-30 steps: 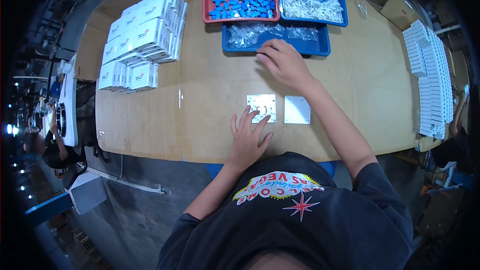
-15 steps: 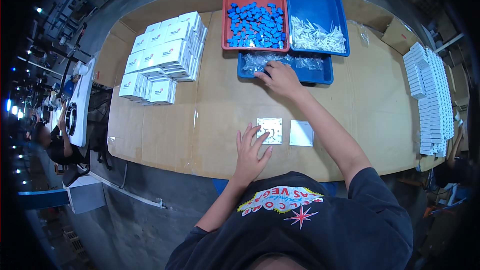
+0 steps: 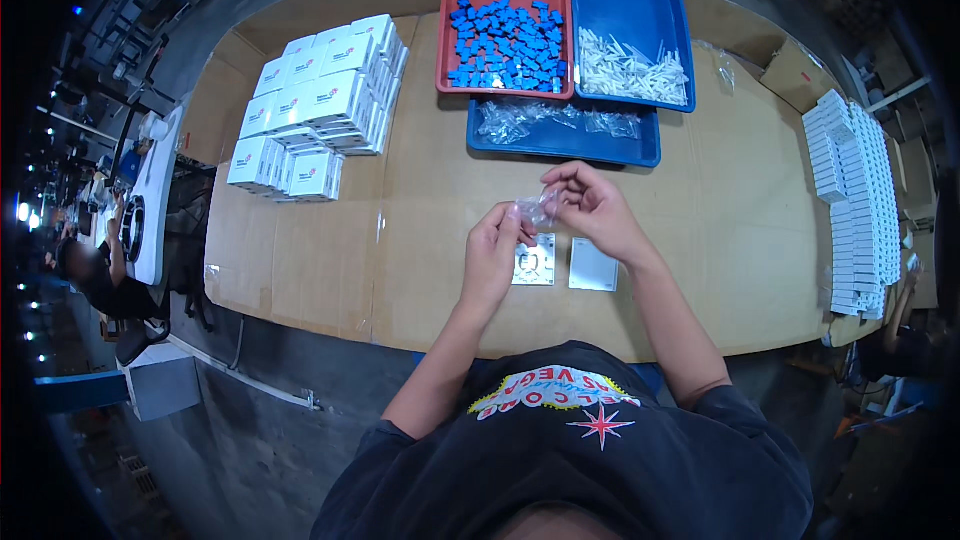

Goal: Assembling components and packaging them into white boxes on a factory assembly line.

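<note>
Both my hands hold a small clear plastic bag [image 3: 538,208] between them, above the cardboard-covered table. My left hand [image 3: 497,245] pinches its left side, and my right hand [image 3: 592,208] has its fingers closed on the right side. What the bag contains is too small to make out. Just below my hands lies a white square plate [image 3: 534,268] with cut-outs, partly covered by my left fingers. A plain white square cover [image 3: 594,265] lies flat to the right of it.
A red tray [image 3: 453,75] of blue parts and a blue tray [image 3: 625,5] of white plugs stand at the back. In front is a low blue tray [image 3: 560,145] with clear bags. White boxes [image 3: 325,105] are stacked left; more small boxes [image 3: 855,210] stand right.
My right hand has come back from the low blue tray with a clear bag. My left hand has lifted off the white plate and taken hold of the bag too.
</note>
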